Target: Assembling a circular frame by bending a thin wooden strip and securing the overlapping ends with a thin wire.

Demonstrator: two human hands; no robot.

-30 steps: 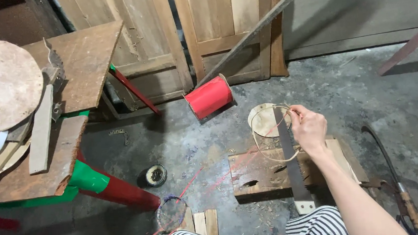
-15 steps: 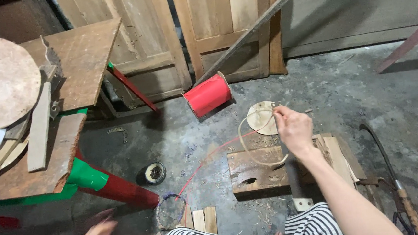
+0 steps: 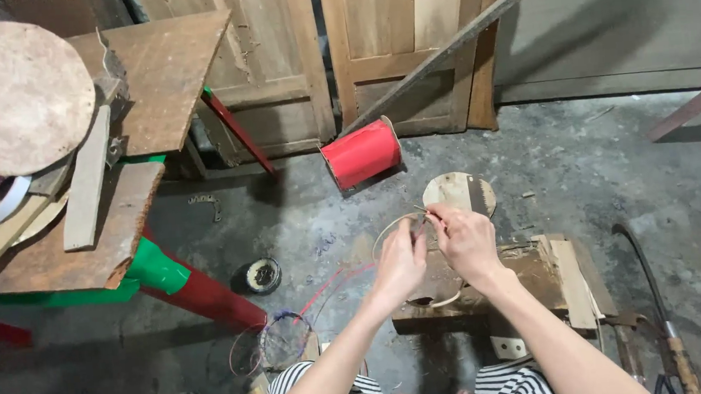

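On my far left stands the worn wooden table with green and red legs (image 3: 158,268), then a small round black tin (image 3: 261,275) on the concrete floor and a red thread spool (image 3: 361,153) lying by the doors. My left hand (image 3: 402,263) and right hand (image 3: 465,241) meet above the low wooden block (image 3: 528,271), fingertips pinched on a thin pale cane loop (image 3: 386,231) curving just left of them.
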